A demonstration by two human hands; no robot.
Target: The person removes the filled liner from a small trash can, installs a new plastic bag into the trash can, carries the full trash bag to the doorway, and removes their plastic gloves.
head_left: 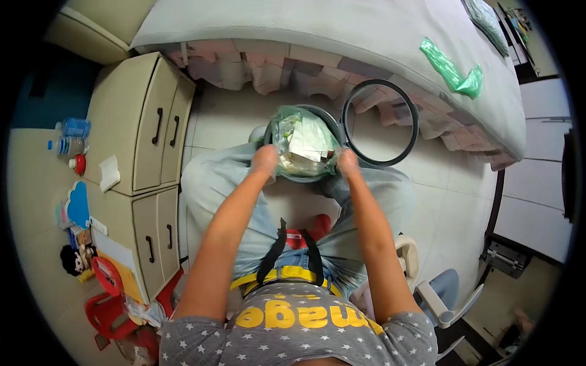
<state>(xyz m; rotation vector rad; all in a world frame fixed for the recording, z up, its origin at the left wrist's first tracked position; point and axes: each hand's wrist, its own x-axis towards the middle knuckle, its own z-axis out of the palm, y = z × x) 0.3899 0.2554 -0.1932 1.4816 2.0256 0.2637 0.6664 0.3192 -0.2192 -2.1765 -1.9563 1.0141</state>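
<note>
Between my knees stands a round grey trash can (pixel 325 114), lined with a thin green plastic bag (pixel 282 122). White paper (pixel 308 139) and other mixed trash fill the bag. My left hand (pixel 265 160) is closed on the bag's edge at the can's left side. On the right side my right hand (pixel 348 162) grips the bag's edge too, its fingers partly blurred. A dark ring-shaped rim (pixel 348 116) is swung out to the right of the can, close to my right hand.
A second green plastic bag (pixel 455 73) lies crumpled on the bed (pixel 342 30) ahead. Cream drawers (pixel 143 122) with dark handles stand at left, bottles (pixel 72 137) on top. A chair (pixel 436 299) is at my right. White floor tiles (pixel 436 201) show around the can.
</note>
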